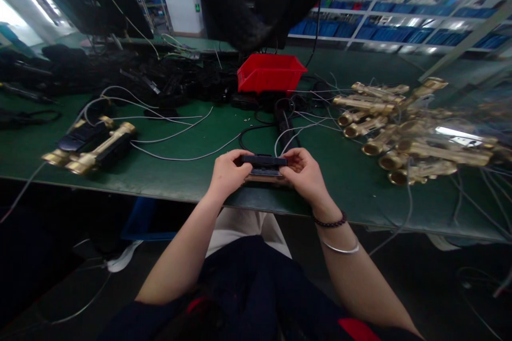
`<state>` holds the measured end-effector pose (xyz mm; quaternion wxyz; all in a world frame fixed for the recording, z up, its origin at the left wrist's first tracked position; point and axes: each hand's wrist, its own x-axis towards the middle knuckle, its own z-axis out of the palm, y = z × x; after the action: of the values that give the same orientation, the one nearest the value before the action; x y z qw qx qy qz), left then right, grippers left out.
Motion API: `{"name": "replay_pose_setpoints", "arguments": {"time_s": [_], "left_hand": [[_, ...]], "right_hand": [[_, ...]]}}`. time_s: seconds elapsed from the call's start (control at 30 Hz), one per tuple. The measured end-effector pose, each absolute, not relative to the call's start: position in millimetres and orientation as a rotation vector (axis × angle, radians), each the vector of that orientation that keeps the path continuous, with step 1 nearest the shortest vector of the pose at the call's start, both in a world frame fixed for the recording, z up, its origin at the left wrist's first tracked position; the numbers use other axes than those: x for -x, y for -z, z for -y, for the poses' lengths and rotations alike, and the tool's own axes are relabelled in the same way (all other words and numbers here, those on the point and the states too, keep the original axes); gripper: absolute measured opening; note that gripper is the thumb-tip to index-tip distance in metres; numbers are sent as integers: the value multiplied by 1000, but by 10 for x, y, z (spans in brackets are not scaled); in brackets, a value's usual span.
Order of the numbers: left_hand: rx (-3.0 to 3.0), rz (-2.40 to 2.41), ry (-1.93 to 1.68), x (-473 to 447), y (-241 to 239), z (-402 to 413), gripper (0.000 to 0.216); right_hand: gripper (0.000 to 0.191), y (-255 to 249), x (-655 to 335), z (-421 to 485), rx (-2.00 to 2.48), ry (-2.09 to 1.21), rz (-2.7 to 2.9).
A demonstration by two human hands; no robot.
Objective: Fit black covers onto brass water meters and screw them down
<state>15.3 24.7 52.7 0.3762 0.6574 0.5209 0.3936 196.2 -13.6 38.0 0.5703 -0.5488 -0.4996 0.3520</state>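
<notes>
A small black flat module (263, 164) is held between both hands just above the front edge of the green table (168, 170). My left hand (226, 175) grips its left end with thumb on top. My right hand (304, 173) pinches its right end; that wrist wears a bead bracelet and a metal bangle. A brass-coloured part seems to lie under the module, mostly hidden by my fingers. Grey wires (288, 133) run from the table centre toward the module.
Two brass meter bodies with black tops (90, 145) lie at the left. A pile of several brass bodies with wires (404, 133) fills the right. A red bin (270, 72) stands behind, beside heaps of black parts (120, 77). Shelving stands far right.
</notes>
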Motion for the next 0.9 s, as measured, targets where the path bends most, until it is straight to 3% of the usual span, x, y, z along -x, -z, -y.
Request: {"name": "replay_pose_setpoints", "arguments": {"time_s": [0.6, 0.9], "left_hand": [[-1670, -1258, -1066, -151, -468, -289, 28], [-1742, -1227, -1120, -132, -425, -250, 30]], "right_hand": [[13, -388, -1894, 121, 1347, -659, 1270], [37, -422, -2143, 257, 1093, -953, 1606]]}}
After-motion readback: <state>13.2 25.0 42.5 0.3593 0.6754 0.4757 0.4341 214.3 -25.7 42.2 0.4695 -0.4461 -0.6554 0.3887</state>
